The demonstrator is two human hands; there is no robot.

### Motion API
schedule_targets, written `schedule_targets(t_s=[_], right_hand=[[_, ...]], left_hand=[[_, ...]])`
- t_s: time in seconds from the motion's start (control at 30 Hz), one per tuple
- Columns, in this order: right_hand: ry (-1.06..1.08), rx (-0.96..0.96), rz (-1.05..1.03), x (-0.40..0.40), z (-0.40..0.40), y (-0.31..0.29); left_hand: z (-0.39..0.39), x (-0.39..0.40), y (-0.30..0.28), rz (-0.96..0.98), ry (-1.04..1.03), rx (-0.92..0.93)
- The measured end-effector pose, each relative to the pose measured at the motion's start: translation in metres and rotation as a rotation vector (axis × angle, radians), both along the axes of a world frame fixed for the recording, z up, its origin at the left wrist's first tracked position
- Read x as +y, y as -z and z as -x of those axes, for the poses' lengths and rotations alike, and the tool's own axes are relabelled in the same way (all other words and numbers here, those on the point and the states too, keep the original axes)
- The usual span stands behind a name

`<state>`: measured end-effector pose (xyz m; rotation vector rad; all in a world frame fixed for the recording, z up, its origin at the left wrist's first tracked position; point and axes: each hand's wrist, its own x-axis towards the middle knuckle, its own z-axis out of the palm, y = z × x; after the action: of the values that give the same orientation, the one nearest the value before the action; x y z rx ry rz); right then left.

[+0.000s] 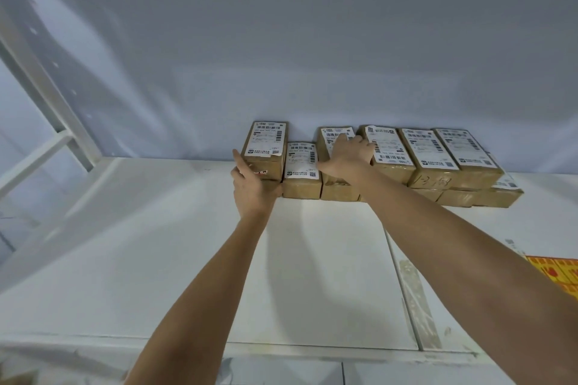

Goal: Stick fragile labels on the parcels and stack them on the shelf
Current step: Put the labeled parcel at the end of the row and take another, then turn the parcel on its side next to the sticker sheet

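Observation:
Several brown taped parcels with white shipping labels stand in a row at the back of the white shelf (156, 197), some stacked two high. My left hand (251, 184) presses flat against the left side of the leftmost stack (266, 147), fingers stretched out. My right hand (348, 155) lies palm down on top of a parcel (336, 134) in the middle, fingers spread over its label. A lower single parcel (301, 170) sits between the two hands. More parcels (431, 153) continue to the right. A red mark shows on the leftmost stack's front.
A sheet of red and yellow fragile labels (560, 275) lies at the right edge of the shelf. A white metal upright and crossbars (47, 122) rise on the left. A white wall closes the back. The shelf's front lip (281, 350) runs below my arms.

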<state>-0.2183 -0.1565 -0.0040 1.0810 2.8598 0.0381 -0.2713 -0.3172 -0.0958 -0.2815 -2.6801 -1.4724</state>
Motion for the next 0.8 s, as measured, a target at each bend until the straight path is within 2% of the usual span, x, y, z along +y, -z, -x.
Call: schedule_targets(t_s=[0.37,0.5,0.67,0.8], right_hand=[[0.030,0.037,0.063,-0.002,-0.004,-0.004],[0.019,0.111,0.053,-0.008,-0.004,-0.004],[0.017,0.228,0.125,-0.017,-0.010,-0.010],[0.012,0.307,0.197,-0.021,-0.021,-0.012]], left_hand=[[0.005,-0.009,0.007,-0.043,-0.028,0.032],[0.013,-0.025,0.009,-0.050,-0.078,0.035],[0.023,-0.032,0.002,-0.015,-0.036,0.014],[0.019,-0.031,0.000,0.075,-0.055,0.042]])
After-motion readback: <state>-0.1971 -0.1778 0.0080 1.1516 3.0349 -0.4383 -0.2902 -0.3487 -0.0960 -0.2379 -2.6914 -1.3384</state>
